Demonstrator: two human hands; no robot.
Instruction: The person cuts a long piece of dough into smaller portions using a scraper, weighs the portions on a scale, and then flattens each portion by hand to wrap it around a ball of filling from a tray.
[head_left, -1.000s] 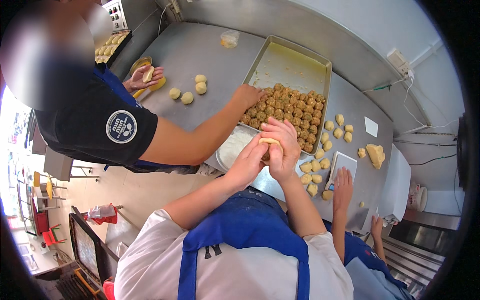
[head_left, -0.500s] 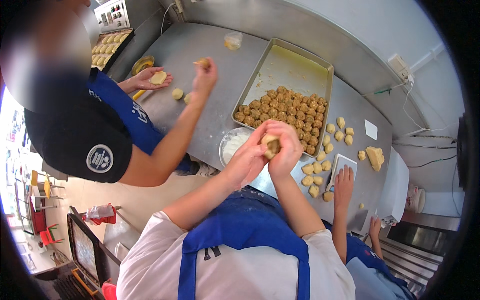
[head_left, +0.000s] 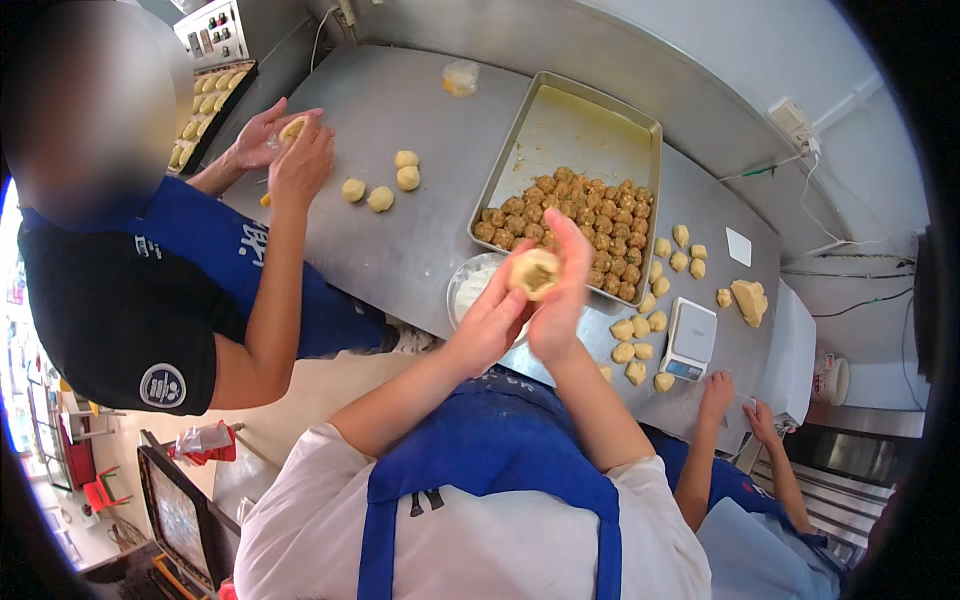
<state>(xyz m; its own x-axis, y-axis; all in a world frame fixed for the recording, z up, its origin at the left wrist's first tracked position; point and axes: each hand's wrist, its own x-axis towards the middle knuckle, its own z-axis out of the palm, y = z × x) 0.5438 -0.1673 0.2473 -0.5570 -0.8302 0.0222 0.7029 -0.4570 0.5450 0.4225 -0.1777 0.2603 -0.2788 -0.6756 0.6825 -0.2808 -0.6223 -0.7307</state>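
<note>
Between my two hands, above the near edge of the steel table, is a pale dough cup (head_left: 535,275) with brown filling showing in its round opening. My left hand (head_left: 487,325) is closed round its left side and underside. My right hand (head_left: 562,295) presses against its right side, the fingers reaching upward and slightly blurred. Just beyond lies a metal tray (head_left: 583,105) with rows of brown filling balls (head_left: 600,225) in its near half. Partly hidden behind my left hand is a bowl of white powder (head_left: 468,290).
Several dough pieces (head_left: 640,325) lie right of the tray, near a white scale (head_left: 690,340) and a dough lump (head_left: 750,302). At left a co-worker's hands (head_left: 290,145) hold dough beside several dough balls (head_left: 380,198). Another person's hands (head_left: 740,400) are at the right edge.
The dough's opening has turned more upward, and my right fingers have straightened. The left co-worker has brought both hands together. The right person's hand has drawn back from the scale.
</note>
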